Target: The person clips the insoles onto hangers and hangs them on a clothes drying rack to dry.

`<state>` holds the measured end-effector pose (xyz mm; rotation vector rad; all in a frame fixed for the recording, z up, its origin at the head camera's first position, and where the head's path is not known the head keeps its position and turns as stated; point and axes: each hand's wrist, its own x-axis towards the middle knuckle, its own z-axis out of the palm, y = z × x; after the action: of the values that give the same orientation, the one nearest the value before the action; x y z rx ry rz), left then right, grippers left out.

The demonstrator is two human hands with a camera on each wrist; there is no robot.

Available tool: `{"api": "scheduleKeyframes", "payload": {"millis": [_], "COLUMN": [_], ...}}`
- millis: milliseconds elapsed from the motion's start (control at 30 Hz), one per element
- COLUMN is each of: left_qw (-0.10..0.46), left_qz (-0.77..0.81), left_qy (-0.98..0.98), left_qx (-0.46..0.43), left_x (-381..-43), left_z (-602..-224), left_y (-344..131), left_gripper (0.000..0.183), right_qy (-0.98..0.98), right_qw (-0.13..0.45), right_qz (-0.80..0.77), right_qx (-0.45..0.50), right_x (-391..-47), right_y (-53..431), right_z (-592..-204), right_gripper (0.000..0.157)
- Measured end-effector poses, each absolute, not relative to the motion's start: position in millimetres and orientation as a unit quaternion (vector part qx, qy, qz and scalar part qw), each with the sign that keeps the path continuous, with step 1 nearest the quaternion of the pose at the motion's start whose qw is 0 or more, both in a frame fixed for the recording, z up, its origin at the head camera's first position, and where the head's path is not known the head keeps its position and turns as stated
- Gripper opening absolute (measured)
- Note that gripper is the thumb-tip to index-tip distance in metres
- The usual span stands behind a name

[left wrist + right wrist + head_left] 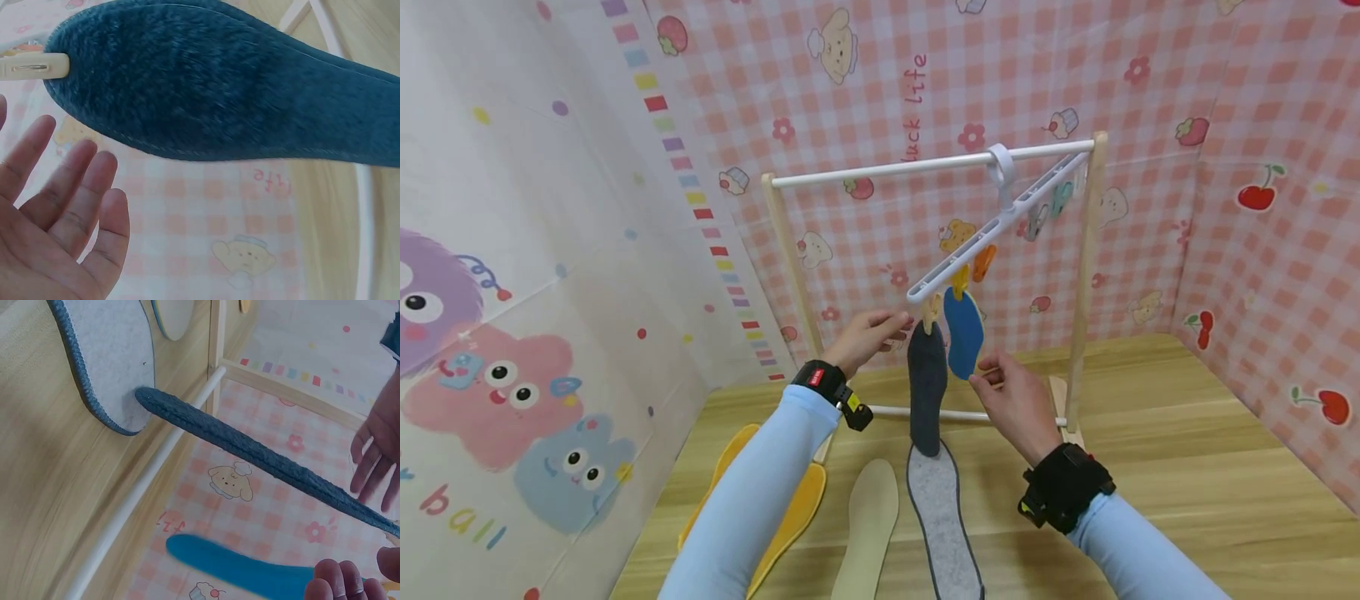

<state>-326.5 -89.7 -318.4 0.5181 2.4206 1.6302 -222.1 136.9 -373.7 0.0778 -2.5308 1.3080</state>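
Note:
A dark blue fuzzy insole (928,387) hangs from a beige clothespin (37,66) at the near end of a white hanger (977,237). My left hand (871,337) is just left of its top, fingers spread and apart from it in the left wrist view. Behind it, a smaller bright blue insole (964,333) hangs from a yellow clip (960,282). My right hand (1013,400) is beside its lower end in the head view, fingers loosely bent. In the right wrist view, thumb and fingers are apart, and that insole's lower end is free.
The hanger hooks onto a rack's white top rod (887,169). Orange (984,263), grey (1037,222) and teal (1062,200) clips hang farther along. On the table lie a grey insole (942,517), a cream insole (871,521) and yellow insoles (805,500).

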Motion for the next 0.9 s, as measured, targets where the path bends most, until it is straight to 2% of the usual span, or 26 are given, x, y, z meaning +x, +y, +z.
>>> {"api": "scheduleKeyframes", "payload": {"millis": [300,567,900], "left_qw": [0.073,0.097,0.090], "left_qz": [0.538,0.536,0.504], "left_qy": [0.827,0.824,0.842], "left_qx": [0.144,0.157,0.170], "left_x": [-306.8,-293.4,-274.6], "left_z": [-345.3,-369.6,-388.3], "left_y": [-116.3,-125.3,-142.1], "left_gripper": [0.038,0.039,0.034], "right_qy": [-0.880,-0.880,-0.887], "right_qw": [0.118,0.111,0.100], "right_qz": [0.459,0.461,0.450], "right_qx": [0.030,0.031,0.038], "right_x": [-217.9,-212.9,-209.4], "right_y": [134.5,135.8,130.8], "right_z": [-374.5,-379.4,-391.1], "right_gripper": [0.031,0.031,0.030]}}
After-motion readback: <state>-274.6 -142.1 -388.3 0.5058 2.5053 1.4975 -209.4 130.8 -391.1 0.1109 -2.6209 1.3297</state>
